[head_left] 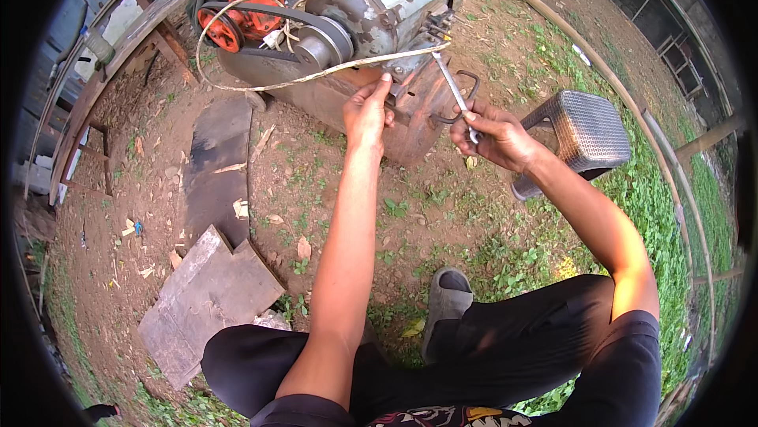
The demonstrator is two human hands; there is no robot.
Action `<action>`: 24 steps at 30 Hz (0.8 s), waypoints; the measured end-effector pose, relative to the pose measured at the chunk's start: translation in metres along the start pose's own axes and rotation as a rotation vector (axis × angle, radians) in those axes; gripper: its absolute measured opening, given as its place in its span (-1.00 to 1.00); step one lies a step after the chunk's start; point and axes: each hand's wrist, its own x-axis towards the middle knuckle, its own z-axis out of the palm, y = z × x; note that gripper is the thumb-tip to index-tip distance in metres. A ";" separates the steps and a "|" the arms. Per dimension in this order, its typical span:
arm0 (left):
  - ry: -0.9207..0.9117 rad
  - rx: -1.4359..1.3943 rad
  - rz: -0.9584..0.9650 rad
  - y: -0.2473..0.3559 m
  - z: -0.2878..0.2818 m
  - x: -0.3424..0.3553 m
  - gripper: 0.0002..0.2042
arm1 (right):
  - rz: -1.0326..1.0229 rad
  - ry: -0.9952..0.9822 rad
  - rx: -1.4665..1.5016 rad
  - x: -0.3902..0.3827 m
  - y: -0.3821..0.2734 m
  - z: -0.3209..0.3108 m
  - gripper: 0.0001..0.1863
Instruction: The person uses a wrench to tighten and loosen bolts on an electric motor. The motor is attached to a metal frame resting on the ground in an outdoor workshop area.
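Note:
My right hand (pixel 499 136) is closed round the lower end of a silver wrench (pixel 453 89), whose other end points up toward the motor's base. The weathered grey electric motor (pixel 383 1) sits on a rusty brown tank (pixel 304 91). My left hand (pixel 366 114) is at the tank's upper edge below the motor, thumb up and fingers curled; what it pinches there is hidden. A bent metal handle (pixel 472 80) stands at the tank's end, beside the wrench. A drive belt (pixel 272 11) links the motor pulley (pixel 324 46) to an orange compressor pump (pixel 251 5).
A pale cable (pixel 316 76) loops across the tank's near side. To the right stands a woven-pattern stool (pixel 588 123). Flat boards (pixel 209 293) and a dark strip (pixel 221 162) lie on the dirt at left. A bamboo pole (pixel 584 48) runs along the right; a wooden frame (pixel 103 88) stands left.

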 end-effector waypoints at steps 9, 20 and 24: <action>0.151 0.710 0.761 0.003 0.011 -0.018 -0.80 | 0.000 0.044 0.105 0.008 0.024 0.006 -0.73; 0.118 0.908 0.647 0.021 0.023 -0.009 -0.79 | -0.075 0.176 0.046 0.017 0.038 0.009 -0.78; 0.165 0.896 0.721 0.015 0.024 -0.005 -0.81 | -0.093 0.173 -0.012 0.022 0.042 0.013 -0.77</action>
